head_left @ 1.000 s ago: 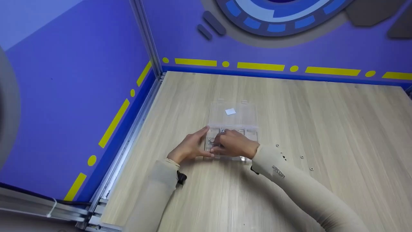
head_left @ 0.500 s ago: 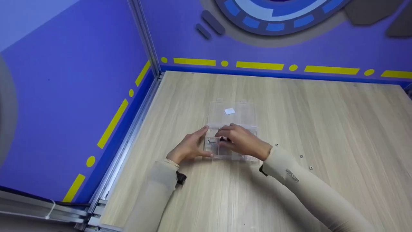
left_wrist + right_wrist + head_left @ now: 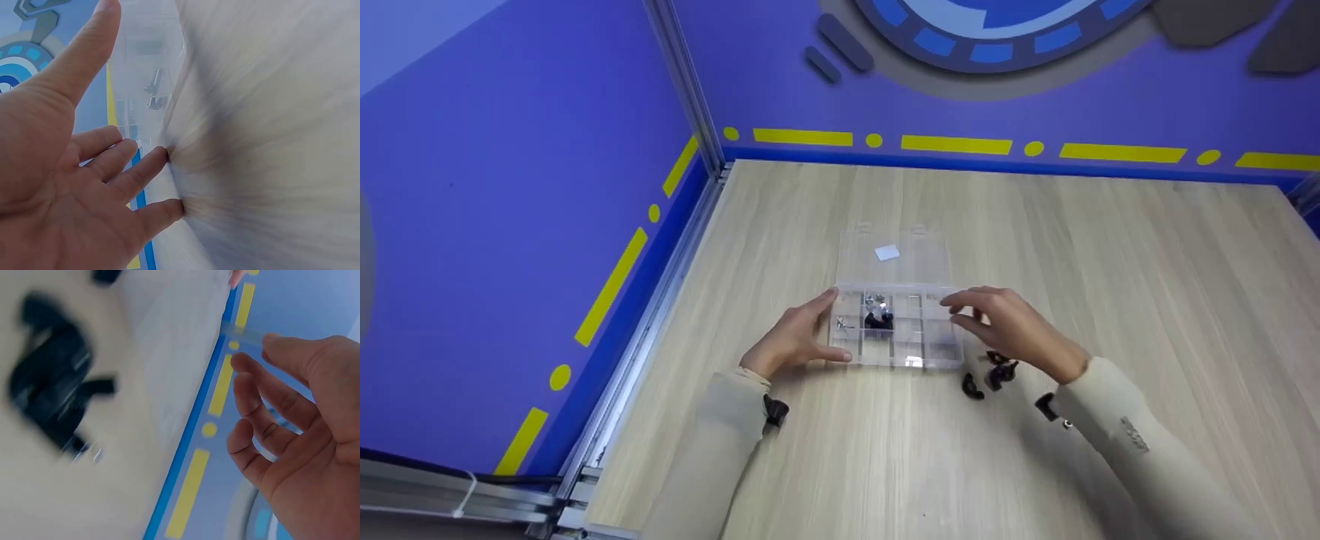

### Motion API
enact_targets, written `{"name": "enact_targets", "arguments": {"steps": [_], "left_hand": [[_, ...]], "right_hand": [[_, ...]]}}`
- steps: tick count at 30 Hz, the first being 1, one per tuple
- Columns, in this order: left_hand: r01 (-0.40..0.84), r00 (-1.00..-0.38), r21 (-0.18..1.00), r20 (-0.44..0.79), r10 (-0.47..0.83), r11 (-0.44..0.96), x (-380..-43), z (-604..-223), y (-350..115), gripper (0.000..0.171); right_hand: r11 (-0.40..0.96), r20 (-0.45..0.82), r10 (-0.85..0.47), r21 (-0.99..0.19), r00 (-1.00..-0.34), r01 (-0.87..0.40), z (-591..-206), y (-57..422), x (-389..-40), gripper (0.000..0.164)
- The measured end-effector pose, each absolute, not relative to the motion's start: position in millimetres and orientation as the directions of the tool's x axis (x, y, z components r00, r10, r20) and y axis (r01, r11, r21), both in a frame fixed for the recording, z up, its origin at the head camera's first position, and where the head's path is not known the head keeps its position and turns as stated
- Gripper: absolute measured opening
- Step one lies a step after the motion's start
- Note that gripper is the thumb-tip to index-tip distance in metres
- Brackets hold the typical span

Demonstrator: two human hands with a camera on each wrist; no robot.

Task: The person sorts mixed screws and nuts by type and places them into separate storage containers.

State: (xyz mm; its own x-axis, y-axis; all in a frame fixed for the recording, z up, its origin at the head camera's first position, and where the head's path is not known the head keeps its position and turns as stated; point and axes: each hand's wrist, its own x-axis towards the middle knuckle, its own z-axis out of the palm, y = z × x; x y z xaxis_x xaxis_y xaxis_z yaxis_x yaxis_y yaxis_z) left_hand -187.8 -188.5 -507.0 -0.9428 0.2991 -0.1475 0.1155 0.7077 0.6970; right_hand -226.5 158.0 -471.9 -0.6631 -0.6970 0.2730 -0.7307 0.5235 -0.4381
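A clear compartment box (image 3: 910,330) lies on the table, its lid (image 3: 919,255) laid back. My left hand (image 3: 791,339) rests along the box's left side with fingers spread, thumb near the front corner. In the left wrist view, the fingertips (image 3: 174,209) of the left hand touch the tabletop. My right hand (image 3: 1011,324) is at the box's right edge, fingers loosely bent, holding nothing visible. In the box are black pieces (image 3: 878,322), shiny metal pieces (image 3: 875,300) and small screws (image 3: 154,103). Several black curved parts (image 3: 1000,373) lie near the right hand, blurred in the right wrist view.
A white paper label (image 3: 887,253) is on the lid. One small nut-like piece (image 3: 1067,424) lies by the right sleeve. Blue panels (image 3: 960,105) stand behind the wooden table (image 3: 825,465), and a metal frame (image 3: 690,90) marks the corner.
My right hand has lifted from the compartments and moved right, past the box's edge. Black parts now show on the table near it, and black pieces in the box are uncovered. The left hand stays.
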Motion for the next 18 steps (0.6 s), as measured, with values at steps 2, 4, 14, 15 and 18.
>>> {"name": "enact_targets", "arguments": {"steps": [2, 4, 14, 15, 18], "left_hand": [[0.109, -0.945, 0.694, -0.15, 0.292, 0.711, -188.2, -506.8, -189.2, 0.114], [0.101, -0.947, 0.693, -0.154, 0.284, 0.714, -187.8, -506.5, -189.5, 0.114], [0.085, -0.948, 0.69, -0.166, 0.271, 0.719, -187.0, -506.3, -187.4, 0.115], [0.086, -0.948, 0.69, -0.165, 0.272, 0.718, -187.3, -506.2, -187.1, 0.115], [0.087, -0.947, 0.69, -0.167, 0.276, 0.718, -187.7, -505.7, -186.1, 0.115]], "right_hand": [[0.529, 0.284, -0.685, -0.439, -0.671, -0.726, -475.5, 171.8, -227.1, 0.025], [0.536, 0.288, -0.676, -0.44, -0.679, -0.721, -479.3, 184.2, -226.5, 0.023], [0.608, 0.232, -0.633, -0.442, -0.739, -0.66, -500.5, 224.0, -216.0, 0.02], [0.612, 0.23, -0.63, -0.441, -0.742, -0.656, -502.1, 226.2, -215.0, 0.019], [0.62, 0.219, -0.625, -0.443, -0.749, -0.647, -506.5, 232.2, -212.0, 0.019]]}}
